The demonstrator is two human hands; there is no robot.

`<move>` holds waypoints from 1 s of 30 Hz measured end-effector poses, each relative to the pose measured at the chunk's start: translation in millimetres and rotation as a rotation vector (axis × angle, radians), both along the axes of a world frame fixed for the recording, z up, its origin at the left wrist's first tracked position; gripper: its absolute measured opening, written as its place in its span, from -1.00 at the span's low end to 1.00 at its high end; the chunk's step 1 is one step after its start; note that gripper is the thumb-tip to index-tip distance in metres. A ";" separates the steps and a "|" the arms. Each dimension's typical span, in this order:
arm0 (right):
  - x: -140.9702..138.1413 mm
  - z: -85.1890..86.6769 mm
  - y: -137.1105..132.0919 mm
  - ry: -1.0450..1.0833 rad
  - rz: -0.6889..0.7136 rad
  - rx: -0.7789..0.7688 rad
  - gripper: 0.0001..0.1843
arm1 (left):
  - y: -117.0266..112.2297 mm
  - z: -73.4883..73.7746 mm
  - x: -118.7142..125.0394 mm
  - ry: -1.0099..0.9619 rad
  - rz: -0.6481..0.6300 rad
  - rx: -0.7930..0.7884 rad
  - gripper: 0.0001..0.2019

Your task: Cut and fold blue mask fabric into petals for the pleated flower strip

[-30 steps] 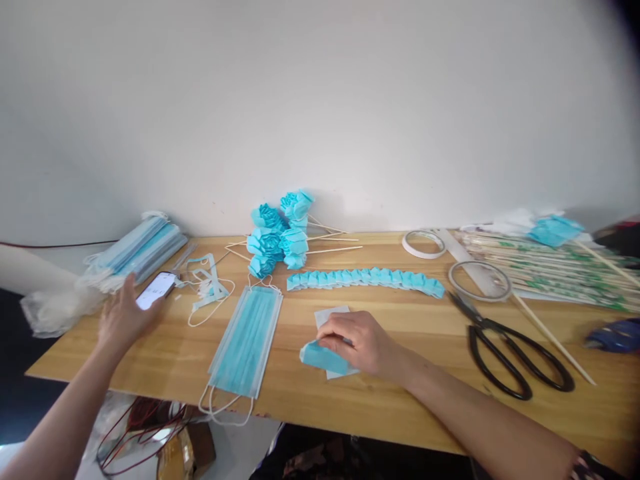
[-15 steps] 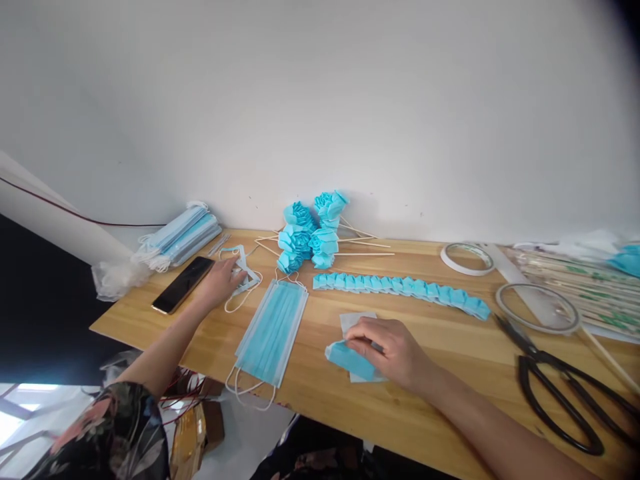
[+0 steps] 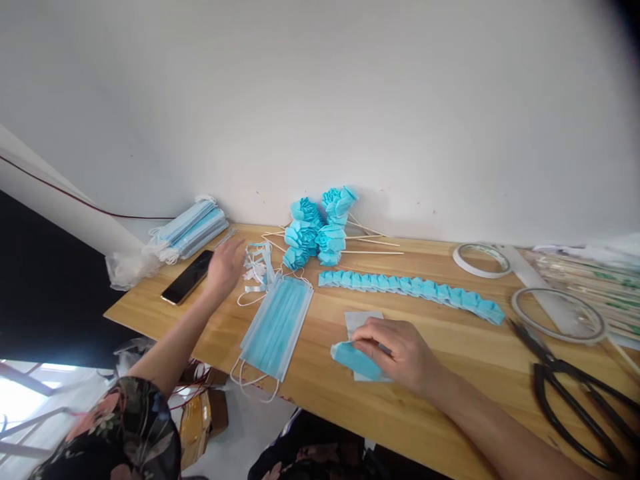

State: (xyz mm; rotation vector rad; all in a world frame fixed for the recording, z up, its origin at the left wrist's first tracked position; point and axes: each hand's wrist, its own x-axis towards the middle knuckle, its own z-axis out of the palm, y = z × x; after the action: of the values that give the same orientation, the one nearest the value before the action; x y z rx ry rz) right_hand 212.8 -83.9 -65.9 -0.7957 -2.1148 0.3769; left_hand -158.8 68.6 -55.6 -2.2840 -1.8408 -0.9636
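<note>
Counted: one flat blue pleated face mask (image 3: 277,327), one black smartphone (image 3: 187,277), one pair of black scissors (image 3: 544,360), one long strip of folded blue pieces (image 3: 413,288) and one small folded blue fabric piece (image 3: 350,358). There are two rings: white tape ring (image 3: 457,257), clear tape ring (image 3: 516,312).

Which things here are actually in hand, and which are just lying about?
In hand: folded blue piece on white sheet, held by right hand; cut strap scraps at open left hand.
Lying about: phone, flat mask, mask stack, blue flowers, pleated strip, tape rolls, scissors.
</note>
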 end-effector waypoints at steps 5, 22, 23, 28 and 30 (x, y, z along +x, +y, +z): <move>-0.9 2.5 -0.7 0.002 0.005 0.028 -0.83 | -10.8 20.0 -42.9 -0.100 0.236 -0.013 -0.55; -3.0 11.9 -1.8 -0.008 -0.035 0.043 -0.78 | -79.4 -37.6 -7.7 -0.228 0.022 -0.341 -0.36; -3.0 11.4 -1.7 -0.010 -0.037 0.045 -0.78 | -82.0 -36.2 1.8 -0.293 -0.036 -0.361 -0.35; -0.1 7.2 -1.3 -0.004 -0.035 0.057 -0.82 | -76.4 -16.1 14.4 -0.672 -0.154 -0.310 -0.35; 1.5 6.8 -1.7 -0.006 -0.038 0.058 -0.83 | -73.6 -7.4 -0.1 -0.724 -0.085 -0.214 -0.37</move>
State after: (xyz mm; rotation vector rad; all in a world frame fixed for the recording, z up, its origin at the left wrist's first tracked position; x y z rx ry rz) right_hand 214.2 -85.6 -59.1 -0.8034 -2.1028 0.2919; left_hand -158.9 -5.0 -63.0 -2.3251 -2.1742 -1.8856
